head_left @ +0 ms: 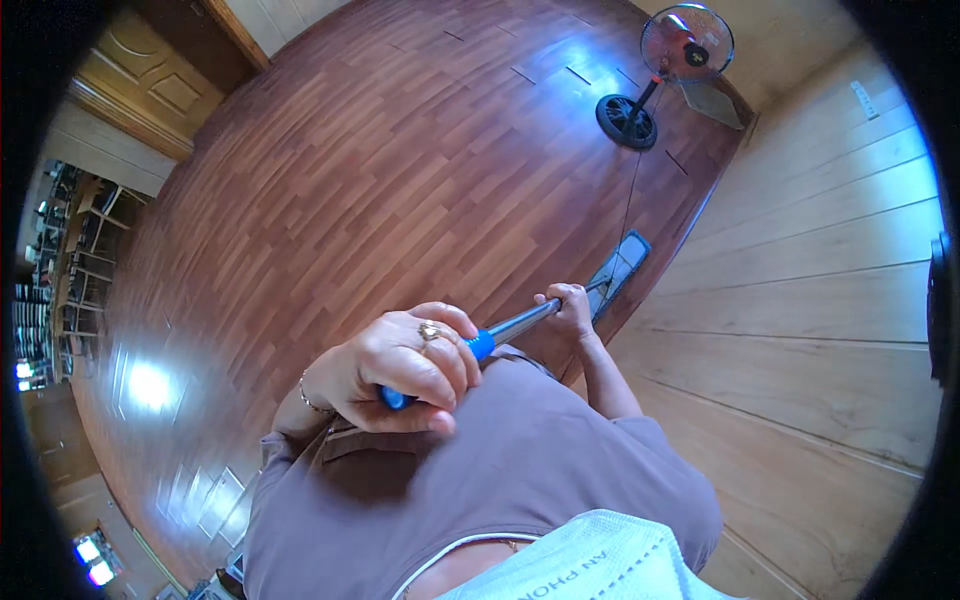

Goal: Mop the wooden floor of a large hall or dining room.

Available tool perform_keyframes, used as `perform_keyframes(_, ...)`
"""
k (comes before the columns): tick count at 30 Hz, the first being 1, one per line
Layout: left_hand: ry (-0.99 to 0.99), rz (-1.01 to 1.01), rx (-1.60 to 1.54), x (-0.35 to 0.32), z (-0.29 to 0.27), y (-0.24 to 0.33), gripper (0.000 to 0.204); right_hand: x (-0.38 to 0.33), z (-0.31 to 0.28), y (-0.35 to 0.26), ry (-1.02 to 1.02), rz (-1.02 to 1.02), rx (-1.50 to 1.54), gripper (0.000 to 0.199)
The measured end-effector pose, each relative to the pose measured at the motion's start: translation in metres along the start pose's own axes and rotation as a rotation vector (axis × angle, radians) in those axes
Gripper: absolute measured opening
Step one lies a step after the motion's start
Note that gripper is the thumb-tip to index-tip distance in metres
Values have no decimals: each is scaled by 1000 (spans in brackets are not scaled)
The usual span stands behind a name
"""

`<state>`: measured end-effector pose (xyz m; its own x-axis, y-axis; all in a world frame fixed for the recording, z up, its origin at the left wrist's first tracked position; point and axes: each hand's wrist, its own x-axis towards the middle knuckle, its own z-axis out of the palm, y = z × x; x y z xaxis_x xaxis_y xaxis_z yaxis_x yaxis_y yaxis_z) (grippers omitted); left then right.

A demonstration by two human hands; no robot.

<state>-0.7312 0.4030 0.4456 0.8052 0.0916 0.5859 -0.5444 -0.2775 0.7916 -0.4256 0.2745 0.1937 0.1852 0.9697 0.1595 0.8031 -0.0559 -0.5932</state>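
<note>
Both hands are grasping a flat mop by its metal pole (pixel 525 320) over a wood-plank floor (pixel 350 180). The left hand (pixel 405 365), wearing a ring and a bracelet, is clenching the blue grip (pixel 481 345) at the pole's upper end, in front of the mauve shirt (pixel 560 430). The right hand (pixel 570 308) is gripping the bare metal farther down and is sitting much nearer the mop head (pixel 620 265). That flat head is lying on the floor just beyond the right hand, ahead and to the person's right, with the pole slanting toward it from the left hand. Its long axis is running roughly parallel to the foot of the panelled wall (pixel 800 300), near that edge. Farther ahead, a standing fan (pixel 692 50) is resting on its round base, and a thin dark cord (pixel 630 195) is stretching toward the mop head; whether it is passing over or under is unclear.
</note>
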Motion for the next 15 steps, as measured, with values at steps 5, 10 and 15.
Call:
perform_keyframes(5, -76, -113, 139, -3, 118, -156, 13, -48, 62, 190, 105, 41, -84, 27)
perform_keyframes(10, -42, -64, 281, -21, 156, -177, 17, -31, 82, 213, 168, 46, -216, 30)
perform_keyframes(15, 27, -49, 451, -50, 161, -188, 16, 12, 124, 202, 48, 82, -60, 26)
